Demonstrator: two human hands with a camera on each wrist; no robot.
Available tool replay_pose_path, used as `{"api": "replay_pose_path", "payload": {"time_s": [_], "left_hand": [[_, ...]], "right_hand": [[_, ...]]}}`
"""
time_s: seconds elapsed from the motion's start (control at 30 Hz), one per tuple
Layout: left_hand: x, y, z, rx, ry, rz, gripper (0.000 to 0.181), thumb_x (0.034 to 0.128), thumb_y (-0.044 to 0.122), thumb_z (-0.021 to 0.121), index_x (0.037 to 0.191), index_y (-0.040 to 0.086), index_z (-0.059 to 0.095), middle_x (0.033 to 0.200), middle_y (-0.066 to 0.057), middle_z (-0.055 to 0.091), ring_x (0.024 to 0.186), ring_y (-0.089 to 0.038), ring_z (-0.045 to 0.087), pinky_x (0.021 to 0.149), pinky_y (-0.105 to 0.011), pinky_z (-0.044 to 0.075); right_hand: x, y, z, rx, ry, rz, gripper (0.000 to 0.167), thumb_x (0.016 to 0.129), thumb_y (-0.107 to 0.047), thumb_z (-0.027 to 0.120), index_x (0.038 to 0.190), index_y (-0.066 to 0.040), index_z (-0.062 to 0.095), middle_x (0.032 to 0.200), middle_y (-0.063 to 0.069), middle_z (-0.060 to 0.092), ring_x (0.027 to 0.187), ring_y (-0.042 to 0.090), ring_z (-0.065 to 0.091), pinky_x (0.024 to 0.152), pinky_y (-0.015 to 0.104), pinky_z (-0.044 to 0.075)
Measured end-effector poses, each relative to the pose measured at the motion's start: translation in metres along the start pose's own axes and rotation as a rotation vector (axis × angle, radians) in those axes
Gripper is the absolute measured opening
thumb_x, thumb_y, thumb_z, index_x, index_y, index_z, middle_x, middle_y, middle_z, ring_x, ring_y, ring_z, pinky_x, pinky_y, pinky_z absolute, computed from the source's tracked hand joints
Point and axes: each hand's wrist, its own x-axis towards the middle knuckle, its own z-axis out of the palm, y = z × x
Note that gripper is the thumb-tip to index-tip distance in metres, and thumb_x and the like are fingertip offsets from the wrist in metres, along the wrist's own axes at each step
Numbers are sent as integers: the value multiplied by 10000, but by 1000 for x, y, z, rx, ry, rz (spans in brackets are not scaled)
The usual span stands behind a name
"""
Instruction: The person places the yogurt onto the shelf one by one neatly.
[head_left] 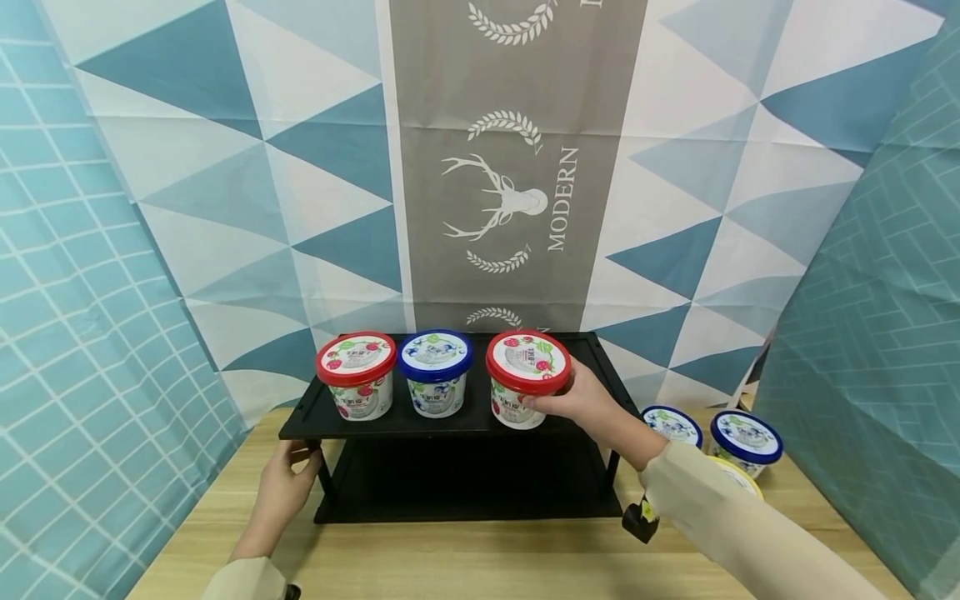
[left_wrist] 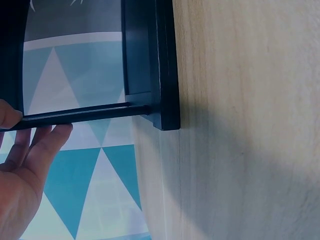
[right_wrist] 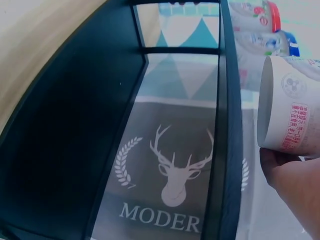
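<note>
My right hand (head_left: 573,396) holds a red-lidded paper tub (head_left: 528,375) by its side, over the right part of the top tier of a black two-tier rack (head_left: 480,408). In the right wrist view the tub's bottom (right_wrist: 266,102) appears raised off the tier. My left hand (head_left: 287,479) grips the rack at its front left corner; the left wrist view shows the thumb and fingers on either side of the black frame (left_wrist: 85,114). On the top tier stand another red-lidded tub (head_left: 358,375) at the left and a blue-lidded tub (head_left: 436,373) beside it.
Right of the rack, two blue-lidded tubs (head_left: 746,442) and a yellow-lidded tub (head_left: 738,477), partly hidden by my right sleeve, stand on the wooden table (head_left: 450,562). A patterned cloth (head_left: 510,200) hangs behind the rack. The rack's lower tier (head_left: 472,492) holds nothing visible.
</note>
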Motion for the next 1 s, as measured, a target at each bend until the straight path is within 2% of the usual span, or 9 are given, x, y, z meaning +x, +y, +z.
{"api": "replay_pose_path", "payload": {"time_s": [0.17, 0.43, 0.73, 0.93, 1.0], "left_hand": [[1, -1, 0, -8, -11, -6, 345, 939, 65, 495, 1277, 60, 428, 1152, -249, 550, 1062, -439, 572, 724, -377, 502], [1, 0, -1, -9, -21, -15, 356, 940, 64, 487, 1291, 64, 425, 1170, -247, 545, 1072, -441, 568, 707, -345, 495], [0, 4, -1, -15, -21, -17, 353, 943, 71, 505, 1289, 64, 434, 1170, -252, 549, 1068, -440, 574, 688, -300, 485], [-1, 3, 0, -14, -17, -21, 360, 941, 71, 495, 1294, 64, 424, 1166, -253, 543, 1065, -442, 568, 715, -362, 501], [-1, 3, 1, -7, 2, -24, 359, 930, 59, 504, 1282, 60, 436, 1151, -245, 553, 1051, -430, 575, 715, -372, 504]], "right_hand": [[10, 5, -3, 25, -1, 0, 715, 806, -108, 701, 1397, -69, 301, 1367, 165, 442, 1215, 310, 455, 967, 451, 472], [24, 14, -5, 29, 10, 53, 749, 800, -128, 712, 1417, -109, 286, 1396, 132, 423, 1256, 313, 418, 1006, 485, 432], [32, 19, -4, 55, -39, 16, 759, 808, -110, 704, 1428, -78, 268, 1400, 160, 411, 1247, 315, 422, 1007, 475, 433], [37, 21, -2, 72, -59, 24, 755, 800, -118, 715, 1419, -106, 283, 1389, 133, 425, 1237, 293, 427, 1015, 480, 422], [40, 21, 0, 75, -63, 25, 751, 801, -120, 714, 1417, -108, 285, 1387, 130, 429, 1239, 293, 429, 1022, 486, 414]]}}
